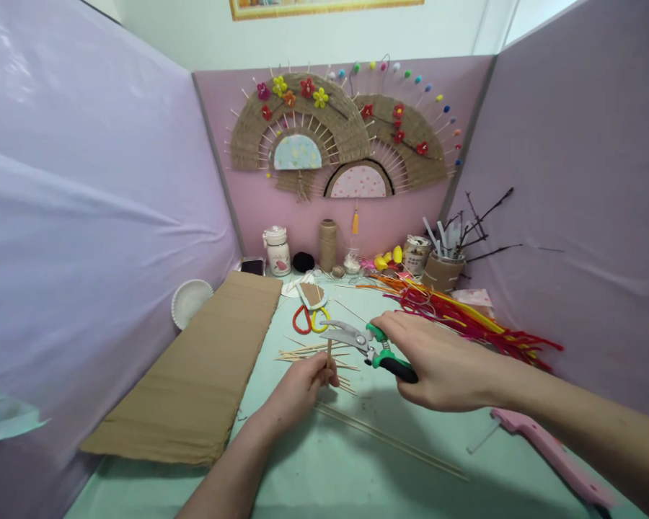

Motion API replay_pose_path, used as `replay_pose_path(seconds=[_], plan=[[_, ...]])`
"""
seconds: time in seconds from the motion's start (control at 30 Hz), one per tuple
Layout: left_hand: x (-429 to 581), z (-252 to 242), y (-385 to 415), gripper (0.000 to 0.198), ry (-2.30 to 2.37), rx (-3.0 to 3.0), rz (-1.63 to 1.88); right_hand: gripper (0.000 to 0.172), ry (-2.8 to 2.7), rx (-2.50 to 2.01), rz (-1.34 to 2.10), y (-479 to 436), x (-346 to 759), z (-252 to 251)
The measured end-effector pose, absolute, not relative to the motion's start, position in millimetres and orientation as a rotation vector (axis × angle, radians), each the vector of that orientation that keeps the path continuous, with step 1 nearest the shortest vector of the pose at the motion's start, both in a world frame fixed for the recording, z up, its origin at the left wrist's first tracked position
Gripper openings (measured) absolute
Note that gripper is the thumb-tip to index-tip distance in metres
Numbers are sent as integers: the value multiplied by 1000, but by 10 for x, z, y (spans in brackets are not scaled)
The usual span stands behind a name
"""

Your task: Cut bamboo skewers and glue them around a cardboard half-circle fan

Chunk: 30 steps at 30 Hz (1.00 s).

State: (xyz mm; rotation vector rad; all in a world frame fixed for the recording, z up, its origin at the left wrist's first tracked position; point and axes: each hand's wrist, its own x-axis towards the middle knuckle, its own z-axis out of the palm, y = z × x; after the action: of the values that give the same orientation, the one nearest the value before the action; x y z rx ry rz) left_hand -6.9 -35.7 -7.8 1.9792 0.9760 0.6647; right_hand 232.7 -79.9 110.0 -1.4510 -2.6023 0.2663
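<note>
My right hand (427,360) is wrapped around the green and black handles of a pair of pruning shears (376,346). Their metal blades point left, over the upper end of a short wooden stick (329,353). That stick stands upright in the closed fingers of my left hand (308,378); I cannot tell if the blades touch it. Several short cut sticks (303,353) lie on the table behind my left hand. Long thin sticks (394,436) lie in front of it, slanting to the right.
A cardboard sheet (195,375) lies left; a pink glue gun (552,454) lies right. Scissors (303,321), red and yellow pipe cleaners (465,321), a twine spool (328,244), a white jar (277,252) and a pot with twigs (443,270) sit farther back. Decorated fans (303,108) hang behind.
</note>
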Motion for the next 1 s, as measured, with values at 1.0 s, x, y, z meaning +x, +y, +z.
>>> replay_pose_path(seconds=[1.0], plan=[[-86, -162, -321, 20, 914, 1924, 695, 29, -2698, -1459, 264, -774, 2227, 1274]])
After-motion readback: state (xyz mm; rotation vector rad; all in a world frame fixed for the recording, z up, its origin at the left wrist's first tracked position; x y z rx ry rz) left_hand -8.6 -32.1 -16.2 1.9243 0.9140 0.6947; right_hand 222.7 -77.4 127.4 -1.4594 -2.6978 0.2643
